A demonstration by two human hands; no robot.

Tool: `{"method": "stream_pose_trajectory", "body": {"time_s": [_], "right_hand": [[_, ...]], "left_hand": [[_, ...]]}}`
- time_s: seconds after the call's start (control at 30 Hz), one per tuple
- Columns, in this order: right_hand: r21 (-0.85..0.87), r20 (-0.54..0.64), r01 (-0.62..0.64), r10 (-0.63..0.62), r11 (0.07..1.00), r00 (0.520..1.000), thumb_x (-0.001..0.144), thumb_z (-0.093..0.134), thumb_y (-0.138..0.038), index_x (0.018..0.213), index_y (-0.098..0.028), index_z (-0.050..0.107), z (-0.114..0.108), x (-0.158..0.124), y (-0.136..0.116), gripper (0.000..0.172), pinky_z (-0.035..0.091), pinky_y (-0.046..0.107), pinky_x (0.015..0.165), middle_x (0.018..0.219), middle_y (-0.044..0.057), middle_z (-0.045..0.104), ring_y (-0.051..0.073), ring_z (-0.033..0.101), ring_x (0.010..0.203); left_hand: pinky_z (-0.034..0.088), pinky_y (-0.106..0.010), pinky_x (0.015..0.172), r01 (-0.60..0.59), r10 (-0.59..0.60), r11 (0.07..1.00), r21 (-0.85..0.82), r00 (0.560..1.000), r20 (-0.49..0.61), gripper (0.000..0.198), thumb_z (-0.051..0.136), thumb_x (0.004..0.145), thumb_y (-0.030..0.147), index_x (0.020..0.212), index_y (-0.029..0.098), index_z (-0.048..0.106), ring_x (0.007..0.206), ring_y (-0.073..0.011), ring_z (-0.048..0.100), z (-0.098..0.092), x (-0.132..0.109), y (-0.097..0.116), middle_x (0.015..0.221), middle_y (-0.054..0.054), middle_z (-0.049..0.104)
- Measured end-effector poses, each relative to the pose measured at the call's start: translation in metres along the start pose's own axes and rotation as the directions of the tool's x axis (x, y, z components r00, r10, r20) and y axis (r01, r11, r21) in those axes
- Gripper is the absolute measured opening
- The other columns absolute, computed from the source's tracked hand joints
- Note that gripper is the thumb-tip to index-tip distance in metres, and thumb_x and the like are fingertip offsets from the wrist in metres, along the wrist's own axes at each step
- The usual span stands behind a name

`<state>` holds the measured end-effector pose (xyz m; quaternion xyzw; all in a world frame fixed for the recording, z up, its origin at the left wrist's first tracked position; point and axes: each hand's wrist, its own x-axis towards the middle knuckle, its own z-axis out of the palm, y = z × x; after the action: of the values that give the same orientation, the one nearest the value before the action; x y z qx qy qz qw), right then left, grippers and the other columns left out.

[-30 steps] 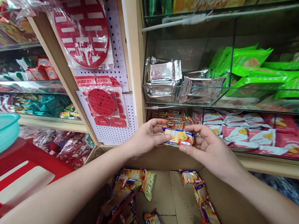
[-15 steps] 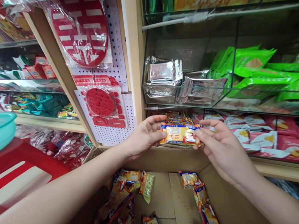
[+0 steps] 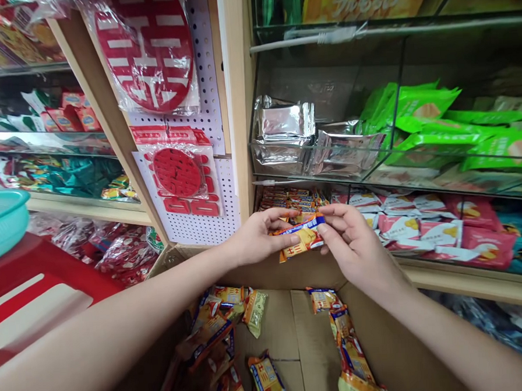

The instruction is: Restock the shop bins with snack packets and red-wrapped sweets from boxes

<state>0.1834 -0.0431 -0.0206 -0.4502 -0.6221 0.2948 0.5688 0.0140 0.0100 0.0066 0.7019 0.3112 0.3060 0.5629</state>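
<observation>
An orange, yellow and blue snack packet (image 3: 304,238) is held between my two hands, tilted with its right end higher. My left hand (image 3: 263,236) pinches its left part, thumb on the front. The fingers of my right hand (image 3: 348,237) close on its right end. Just behind the packet, a low shelf bin holds rows of similar small packets (image 3: 287,200). Below my hands stands an open cardboard box (image 3: 280,311). Loose packets of the same colours lie inside it, in a heap (image 3: 211,332) at the left and a line (image 3: 349,339) at the right.
Above the bin are silver foil packs (image 3: 286,124) and green packets (image 3: 432,128) behind clear shelf fronts. Pink and white packets (image 3: 420,228) fill the bin to the right. Red paper decorations (image 3: 176,171) hang on a pegboard. A teal basket (image 3: 4,218) rests on a red surface at left.
The packet has turned from roughly level to tilted, and its printed face is rotated. My right hand has moved left, closer to my left hand. The view has shifted slightly.
</observation>
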Motion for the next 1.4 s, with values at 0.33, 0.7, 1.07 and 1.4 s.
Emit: {"method": "stream_pose_trajectory", "body": {"time_s": [0.33,0.7,1.07,1.4], "right_hand": [[-0.095,-0.067,-0.015,0.009,0.995,0.998,0.077,0.051,-0.034,0.109,-0.019,0.043,-0.01,0.013,0.005,0.036,0.05,0.031,0.062,0.093,0.006,0.059,0.016,0.057,0.075],[-0.865,0.329,0.276,0.06,0.419,0.942,0.076,0.044,-0.013,0.114,-0.011,0.044,-0.003,0.088,0.027,0.039,0.041,0.029,0.072,0.093,0.015,0.06,0.024,0.055,0.088],[-0.831,0.497,0.448,0.078,0.331,0.864,0.071,0.039,-0.002,0.091,-0.012,0.055,0.017,0.107,0.048,0.028,0.039,0.026,0.07,0.09,0.012,0.057,0.02,0.055,0.086],[-0.785,0.509,0.47,-0.012,0.404,0.861,0.074,0.046,-0.011,0.094,-0.011,0.056,0.011,0.101,0.061,0.022,0.037,0.027,0.08,0.092,0.012,0.056,0.02,0.051,0.092]], "left_hand": [[0.045,-0.025,0.065,-0.04,0.058,0.974,0.221,0.995,-0.075,0.042,0.06,0.07,0.023,0.108,0.015,0.043,0.07,-0.0105,0.055,0.002,0.0,-0.005,0.084,-0.003,0.057],[0.043,-0.028,0.073,-0.095,0.023,0.665,0.741,0.994,0.106,0.028,0.053,0.072,0.032,0.097,0.022,0.059,0.082,-0.0177,0.057,0.004,-0.008,0.001,0.093,-0.003,0.064],[0.044,-0.029,0.072,-0.15,0.025,0.632,0.761,0.985,0.173,0.029,0.052,0.073,0.032,0.1,0.022,0.058,0.083,-0.0187,0.058,-0.005,-0.006,-0.001,0.095,-0.004,0.064],[0.044,-0.029,0.074,-0.18,0.006,0.611,0.771,0.975,0.223,0.033,0.052,0.074,0.031,0.104,0.02,0.056,0.086,-0.0193,0.057,-0.006,-0.004,0.001,0.099,-0.005,0.062]]}}
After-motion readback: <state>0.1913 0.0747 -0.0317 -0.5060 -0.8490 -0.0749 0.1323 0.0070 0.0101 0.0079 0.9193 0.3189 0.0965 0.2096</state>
